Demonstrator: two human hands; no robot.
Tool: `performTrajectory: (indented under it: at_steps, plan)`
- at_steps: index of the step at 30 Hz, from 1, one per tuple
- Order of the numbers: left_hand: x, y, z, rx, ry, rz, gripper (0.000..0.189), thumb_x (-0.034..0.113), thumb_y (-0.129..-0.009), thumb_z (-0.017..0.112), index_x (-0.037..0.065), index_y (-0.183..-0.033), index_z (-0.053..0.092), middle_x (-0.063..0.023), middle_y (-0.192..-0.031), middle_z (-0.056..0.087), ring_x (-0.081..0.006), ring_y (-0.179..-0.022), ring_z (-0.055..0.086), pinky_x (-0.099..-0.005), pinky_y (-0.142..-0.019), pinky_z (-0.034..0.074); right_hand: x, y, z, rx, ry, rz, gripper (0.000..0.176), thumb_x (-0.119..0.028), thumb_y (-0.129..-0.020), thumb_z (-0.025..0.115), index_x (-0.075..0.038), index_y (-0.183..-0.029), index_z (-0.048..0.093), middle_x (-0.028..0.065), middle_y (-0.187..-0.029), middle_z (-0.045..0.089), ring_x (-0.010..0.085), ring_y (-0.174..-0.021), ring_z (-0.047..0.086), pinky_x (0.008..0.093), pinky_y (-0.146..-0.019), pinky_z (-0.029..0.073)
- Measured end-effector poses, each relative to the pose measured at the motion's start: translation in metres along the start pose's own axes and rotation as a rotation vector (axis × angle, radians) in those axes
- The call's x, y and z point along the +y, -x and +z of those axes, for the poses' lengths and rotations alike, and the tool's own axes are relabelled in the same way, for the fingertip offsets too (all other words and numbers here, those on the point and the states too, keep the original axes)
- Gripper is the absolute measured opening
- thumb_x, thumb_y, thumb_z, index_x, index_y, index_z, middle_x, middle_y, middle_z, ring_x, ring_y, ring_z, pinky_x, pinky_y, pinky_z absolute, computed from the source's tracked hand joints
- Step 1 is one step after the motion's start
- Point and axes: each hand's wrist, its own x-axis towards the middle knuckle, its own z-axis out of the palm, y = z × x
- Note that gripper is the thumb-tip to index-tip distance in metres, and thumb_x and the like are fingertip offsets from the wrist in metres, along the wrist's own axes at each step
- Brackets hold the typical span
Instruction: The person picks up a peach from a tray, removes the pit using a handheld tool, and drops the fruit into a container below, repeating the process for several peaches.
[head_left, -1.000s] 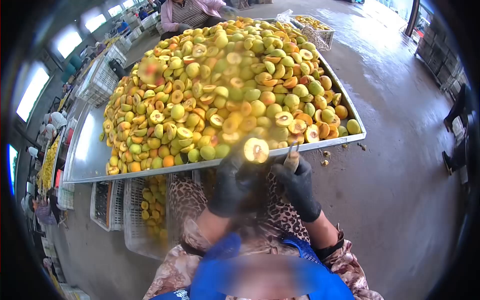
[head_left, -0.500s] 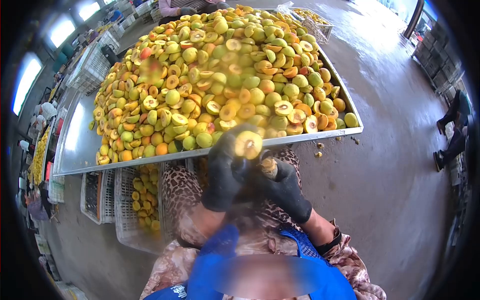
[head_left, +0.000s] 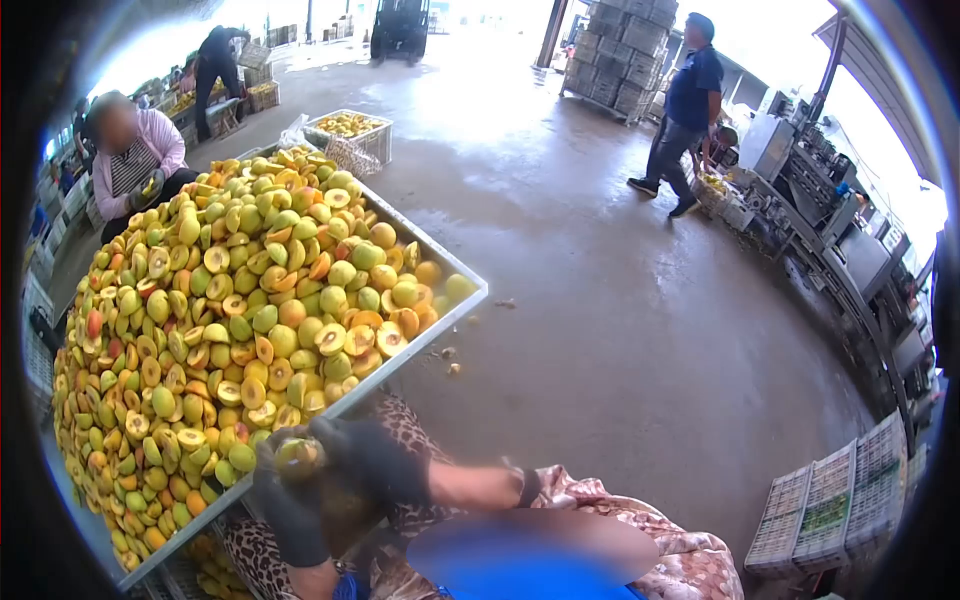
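My left hand (head_left: 290, 505), in a dark glove, is wrapped round a halved fruit (head_left: 299, 457) just beyond the tray's near edge. Close against it is my right hand (head_left: 375, 460), also gloved in dark fabric, its fingers curled at the fruit; blur hides what they grip. Both hands are above patterned trousers. A large metal-edged tray (head_left: 432, 330) fills the left side, heaped with yellow, green and orange fruit halves (head_left: 230, 290), some showing brown stone hollows.
A co-worker (head_left: 135, 160) sits behind the heap. Beyond it stands a white crate (head_left: 375, 143) of fruit. Another person (head_left: 690, 110) is near stacked crates (head_left: 620, 60). Machinery (head_left: 850, 240) lines the right, with crates (head_left: 830, 500) at lower right.
The view has swung right, so the tray now appears further left. My hands appear lower and further left. My right hand has come closer to the fruit in my left.
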Motion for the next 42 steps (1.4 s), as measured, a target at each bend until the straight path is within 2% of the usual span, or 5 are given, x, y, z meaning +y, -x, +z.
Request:
performTrajectory:
  at_steps: [9,12,16,18,42]
  plan:
    - [0.004,0.023,0.009,0.165,0.061,0.020,0.062,0.001,-0.085,0.076,-0.007,-0.141,0.051,-0.0196,-0.134,0.061,-0.0303,-0.124,0.061,-0.0384,-0.103,0.051,0.012,-0.038,-0.003,0.211,0.371,-0.017,0.023,-0.019,-0.081,0.068,-0.002,-0.094,0.060,0.0155,-0.081,0.062,0.0336,-0.074,0.066,0.0468,-0.063,0.051]
    - [-0.004,0.004,-0.014,0.192,1.242,-0.604,0.047,0.010,-0.094,0.065,-0.002,-0.138,0.054,-0.0177,-0.132,0.061,-0.0297,-0.120,0.062,-0.0420,-0.105,0.051,0.004,-0.018,-0.009,0.027,0.069,0.060,0.019,-0.018,-0.084,0.066,-0.003,-0.095,0.065,0.0163,-0.084,0.066,0.0345,-0.078,0.068,0.0458,-0.070,0.054]
    - [-0.007,-0.006,-0.008,0.225,1.779,-0.754,0.038,0.031,-0.107,0.048,0.002,-0.127,0.060,-0.0161,-0.122,0.066,-0.0288,-0.112,0.065,-0.0455,-0.103,0.052,0.022,0.024,0.032,-0.255,-0.301,0.145,0.018,-0.015,-0.091,0.066,0.000,-0.099,0.071,0.0157,-0.081,0.073,0.0178,-0.073,0.068,0.0379,-0.068,0.054]
    - [0.028,-0.015,-0.020,0.293,1.750,-0.883,0.039,0.029,-0.108,0.047,-0.001,-0.129,0.057,-0.0167,-0.120,0.066,-0.0274,-0.109,0.066,-0.0409,-0.099,0.054,0.018,0.029,0.029,-0.322,-0.703,0.469,0.023,-0.022,-0.098,0.064,0.000,-0.100,0.071,0.0116,-0.083,0.073,0.0107,-0.076,0.063,0.0337,-0.070,0.054]
    - [0.034,-0.011,-0.022,0.183,0.697,-0.303,0.025,0.025,-0.104,0.052,0.001,-0.103,0.061,-0.0130,-0.099,0.067,-0.0238,-0.091,0.065,-0.0374,-0.086,0.054,0.008,0.020,0.050,-0.286,-0.460,0.126,0.021,-0.018,-0.089,0.070,-0.004,-0.105,0.070,0.0151,-0.091,0.073,0.0262,-0.082,0.073,0.0383,-0.073,0.056]
